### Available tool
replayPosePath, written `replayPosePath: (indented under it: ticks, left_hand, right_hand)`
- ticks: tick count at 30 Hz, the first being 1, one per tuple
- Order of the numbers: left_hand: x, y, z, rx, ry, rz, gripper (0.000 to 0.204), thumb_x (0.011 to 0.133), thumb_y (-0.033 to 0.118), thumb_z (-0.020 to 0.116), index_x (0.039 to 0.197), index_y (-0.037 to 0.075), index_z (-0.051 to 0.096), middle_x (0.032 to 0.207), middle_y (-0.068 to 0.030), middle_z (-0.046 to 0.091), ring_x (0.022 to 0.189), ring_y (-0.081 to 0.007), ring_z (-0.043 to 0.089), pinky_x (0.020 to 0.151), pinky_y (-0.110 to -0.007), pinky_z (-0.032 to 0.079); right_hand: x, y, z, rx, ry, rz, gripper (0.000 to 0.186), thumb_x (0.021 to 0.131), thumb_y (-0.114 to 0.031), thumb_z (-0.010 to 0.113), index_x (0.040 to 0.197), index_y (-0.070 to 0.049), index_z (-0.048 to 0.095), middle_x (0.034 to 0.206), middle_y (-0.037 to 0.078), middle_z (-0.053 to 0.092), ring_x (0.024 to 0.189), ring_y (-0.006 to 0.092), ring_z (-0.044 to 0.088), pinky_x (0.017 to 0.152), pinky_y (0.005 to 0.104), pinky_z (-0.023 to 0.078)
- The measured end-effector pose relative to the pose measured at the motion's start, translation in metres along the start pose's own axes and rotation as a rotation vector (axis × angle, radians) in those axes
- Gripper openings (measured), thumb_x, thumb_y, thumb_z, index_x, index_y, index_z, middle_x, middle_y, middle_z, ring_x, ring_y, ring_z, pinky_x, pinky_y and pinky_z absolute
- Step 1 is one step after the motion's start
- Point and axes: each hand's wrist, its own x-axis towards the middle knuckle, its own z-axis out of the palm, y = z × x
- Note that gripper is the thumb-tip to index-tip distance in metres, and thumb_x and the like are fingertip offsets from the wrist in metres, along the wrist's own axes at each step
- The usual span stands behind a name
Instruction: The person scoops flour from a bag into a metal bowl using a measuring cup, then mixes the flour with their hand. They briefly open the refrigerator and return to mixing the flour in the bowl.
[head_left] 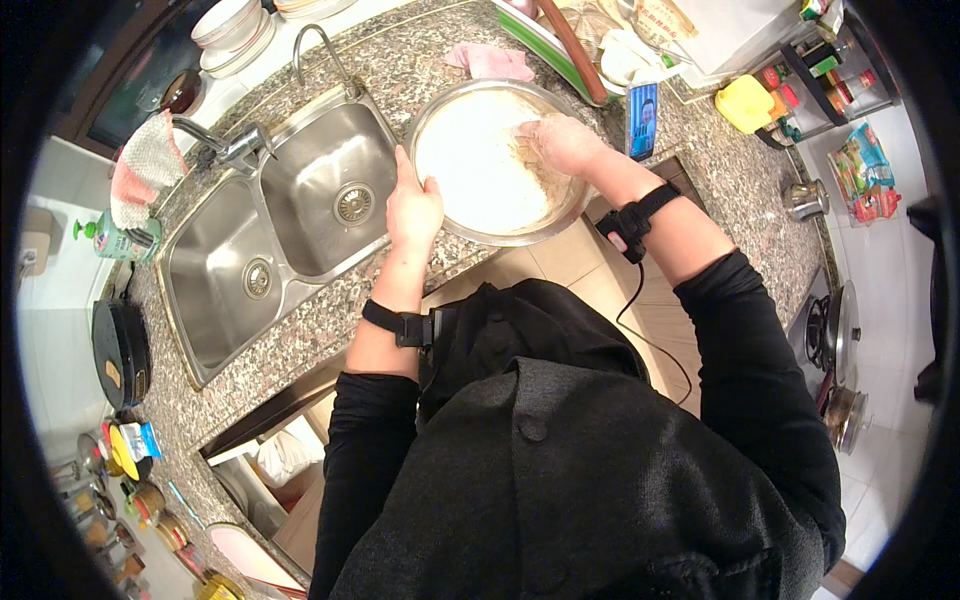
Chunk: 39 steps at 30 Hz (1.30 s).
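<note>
A wide metal bowl (440, 228) of white, flour-like powder (480, 160) sits at the counter's front edge, right of the sink. My left hand (414, 208) grips the bowl's left rim, its thumb toward the inside and its fingers along the outer wall. Inside the bowl on the right, my right hand (562, 145) has its fingers curled down into the powder, and the fingertips are partly hidden. Around those fingers the powder looks clumped and darker.
Left of the bowl is a double steel sink (290, 180) with a faucet (240, 150). A pink cloth (490, 62) lies behind the bowl. A phone (642, 122) stands at its right, near a green-edged tray (545, 45). A cable (660, 350) hangs from my right wrist strap.
</note>
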Motion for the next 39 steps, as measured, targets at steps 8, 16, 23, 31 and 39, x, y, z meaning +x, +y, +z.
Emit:
replayPosePath:
  ticks: [8,16,23,31,39]
  left_hand:
    - [-0.049,-0.02,-0.051,-0.116,0.032,-0.081,0.065,0.088,0.029,0.056,0.144,0.005,0.031,0.083,-0.0181,0.068,0.081,-0.0358,0.066,0.077,-0.043,0.05]
    - [-0.22,-0.087,-0.079,-0.473,0.366,-0.454,0.051,0.091,0.013,0.057,0.14,0.007,0.043,0.069,-0.004,0.058,0.055,-0.0078,0.053,0.055,-0.024,0.045]
    - [-0.491,-0.134,-0.037,-0.538,0.848,-0.953,0.049,0.092,0.014,0.057,0.138,0.006,0.045,0.069,-0.0032,0.059,0.054,-0.0086,0.054,0.049,-0.024,0.044]
    - [-0.721,-0.084,0.045,-0.582,1.166,-1.486,0.046,0.09,0.014,0.057,0.135,0.007,0.049,0.071,-0.0048,0.061,0.053,-0.0112,0.057,0.045,-0.024,0.042]
    - [-0.74,-0.102,0.033,-0.529,1.099,-1.415,0.044,0.091,0.013,0.056,0.134,0.007,0.05,0.07,-0.0043,0.06,0.054,-0.0108,0.056,0.047,-0.026,0.043]
  right_hand:
    - [0.022,0.021,0.024,0.061,0.202,-0.191,0.003,0.074,-0.007,0.061,0.072,-0.006,0.063,0.08,0.014,0.066,0.077,0.0355,0.062,0.071,0.0424,0.051]
    - [0.035,0.056,0.076,0.071,0.153,-0.404,0.021,0.079,-0.014,0.054,0.088,0.0,0.067,0.087,0.022,0.065,0.085,0.036,0.064,0.077,0.0429,0.051]
    - [0.03,0.046,0.051,0.158,0.069,-0.619,0.037,0.073,-0.012,0.074,0.108,-0.003,0.066,0.103,0.015,0.066,0.091,0.0261,0.065,0.08,0.0338,0.053]
    - [0.022,0.022,0.017,0.176,0.167,-0.632,0.032,0.075,0.008,0.052,0.1,-0.004,0.068,0.102,0.019,0.065,0.098,0.0336,0.062,0.087,0.0377,0.048]
    - [0.026,0.03,0.015,0.064,0.332,-0.485,0.02,0.082,0.0,0.055,0.096,-0.004,0.068,0.094,0.017,0.066,0.089,0.0309,0.064,0.079,0.0352,0.049]
